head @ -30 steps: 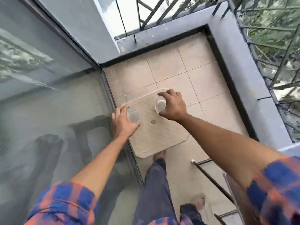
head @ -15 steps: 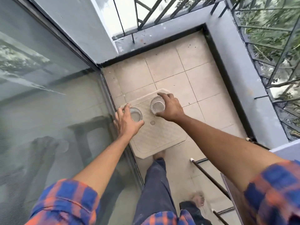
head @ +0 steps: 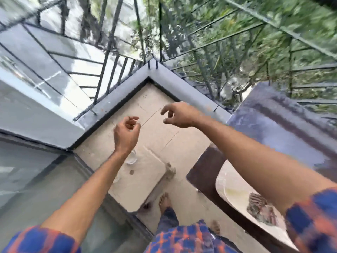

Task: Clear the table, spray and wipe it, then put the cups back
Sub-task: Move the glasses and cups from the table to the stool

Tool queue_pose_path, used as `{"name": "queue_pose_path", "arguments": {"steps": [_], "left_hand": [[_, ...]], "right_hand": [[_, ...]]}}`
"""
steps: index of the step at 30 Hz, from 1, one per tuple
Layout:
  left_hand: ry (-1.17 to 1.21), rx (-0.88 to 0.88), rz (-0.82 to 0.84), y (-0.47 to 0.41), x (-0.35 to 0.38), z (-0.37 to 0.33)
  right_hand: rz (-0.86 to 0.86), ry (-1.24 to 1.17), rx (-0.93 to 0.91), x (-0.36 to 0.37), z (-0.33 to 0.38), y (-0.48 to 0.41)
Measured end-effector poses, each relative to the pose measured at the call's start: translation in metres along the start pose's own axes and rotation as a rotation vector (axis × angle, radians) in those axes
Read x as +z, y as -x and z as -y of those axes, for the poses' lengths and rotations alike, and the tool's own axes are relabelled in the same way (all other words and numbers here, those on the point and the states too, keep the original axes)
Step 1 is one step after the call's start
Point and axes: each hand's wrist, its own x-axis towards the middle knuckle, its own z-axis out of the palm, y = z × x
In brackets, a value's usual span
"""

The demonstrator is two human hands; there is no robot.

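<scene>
One cup point(head: 132, 158) on stool point(head: 145, 172) just below left hand point(head: 126, 133), its grip and the right hand's point(head: 179, 115) slack, empty; surface point(head: 229, 187) right of them bears a cloth point(head: 260, 209): apparently cleared; spray, wipe, return outstanding.

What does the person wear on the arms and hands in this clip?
A checked shirt in blue and orange-red: the left sleeve and right sleeve end near the elbows, leaving the forearms bare. The left hand and right hand are bare, with no gloves; no watch or band shows at either wrist.
</scene>
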Motion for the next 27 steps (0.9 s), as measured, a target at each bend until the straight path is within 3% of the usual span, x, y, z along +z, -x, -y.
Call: {"name": "queue_pose_path", "arguments": {"steps": [3,6,9,12,19,27], "left_hand": [[0.057,0.17,0.156,0.004,0.05,-0.067],[0.086,0.379,0.308,0.034,0.112,-0.141],[0.108,0.569,0.485,0.085,0.166,-0.206],[0.12,0.713,0.605,0.145,0.227,-0.253],[0.038,0.835,0.817,0.27,0.357,-0.304],[-0.282,0.828,1.088,0.368,0.463,-0.291]], "right_hand": [[-0.114,0.04,0.06,-0.064,-0.045,0.067],[-0.363,-0.049,0.213,-0.103,-0.112,0.165],[-0.555,-0.156,0.392,-0.104,-0.186,0.266],[-0.643,-0.271,0.603,-0.074,-0.256,0.371],[-0.687,-0.412,0.934,0.039,-0.374,0.543],[-0.778,-0.511,1.057,0.101,-0.445,0.615]]}}
